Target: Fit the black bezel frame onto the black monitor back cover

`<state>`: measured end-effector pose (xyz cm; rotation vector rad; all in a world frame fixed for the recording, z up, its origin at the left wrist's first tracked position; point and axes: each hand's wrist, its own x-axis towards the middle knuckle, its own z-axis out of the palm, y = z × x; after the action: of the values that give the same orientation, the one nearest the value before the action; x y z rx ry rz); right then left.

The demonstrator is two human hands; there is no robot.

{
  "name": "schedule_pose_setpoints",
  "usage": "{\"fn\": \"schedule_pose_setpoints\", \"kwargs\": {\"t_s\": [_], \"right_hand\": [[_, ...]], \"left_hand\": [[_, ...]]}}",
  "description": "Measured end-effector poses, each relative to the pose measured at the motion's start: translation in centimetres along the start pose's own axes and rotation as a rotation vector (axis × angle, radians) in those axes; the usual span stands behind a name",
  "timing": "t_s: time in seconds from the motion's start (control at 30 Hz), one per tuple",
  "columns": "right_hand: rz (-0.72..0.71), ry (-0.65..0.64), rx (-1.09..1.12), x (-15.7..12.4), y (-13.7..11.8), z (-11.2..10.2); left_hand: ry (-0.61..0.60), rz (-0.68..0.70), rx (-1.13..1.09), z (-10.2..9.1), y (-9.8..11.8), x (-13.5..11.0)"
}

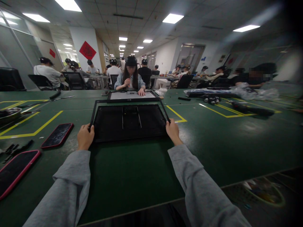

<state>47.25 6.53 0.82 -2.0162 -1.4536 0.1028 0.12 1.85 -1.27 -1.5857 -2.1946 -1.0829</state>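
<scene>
A thin black monitor bezel (118, 101) is held up by its two sides over the green table. My left hand (85, 136) has its fingers wrapped round the bezel's left side, near the lower end. On the opposite side my right hand (173, 130) grips it in the same way. Seen through the frame, a black monitor back cover (109, 121) lies on the table, with two thin upright strips near its middle. Whether the bezel touches the cover I cannot tell.
Across the green table (132, 176) a co-worker (129, 77) sits at a pale panel (115, 95). Two red-edged phones (57, 135) and black parts (17, 150) lie at left, near a metal bowl (10, 114). Plastic wrap (248, 91) and dark tools (252, 109) lie right.
</scene>
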Motion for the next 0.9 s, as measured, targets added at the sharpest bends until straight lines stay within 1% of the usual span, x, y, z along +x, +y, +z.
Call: {"fn": "schedule_pose_setpoints", "kwargs": {"t_s": [0.4,0.67,0.9], "right_hand": [[-0.006,0.004,0.002,0.06,0.06,0.16],[0.002,-0.004,0.001,0.49,0.52,0.56],[0.006,-0.031,-0.026,0.36,0.23,0.22]], "left_hand": [[0.015,0.007,-0.001,0.44,-0.36,0.12],[-0.026,-0.013,0.006,0.25,-0.22,0.02],[-0.074,-0.030,0.015,0.20,-0.13,0.08]]}}
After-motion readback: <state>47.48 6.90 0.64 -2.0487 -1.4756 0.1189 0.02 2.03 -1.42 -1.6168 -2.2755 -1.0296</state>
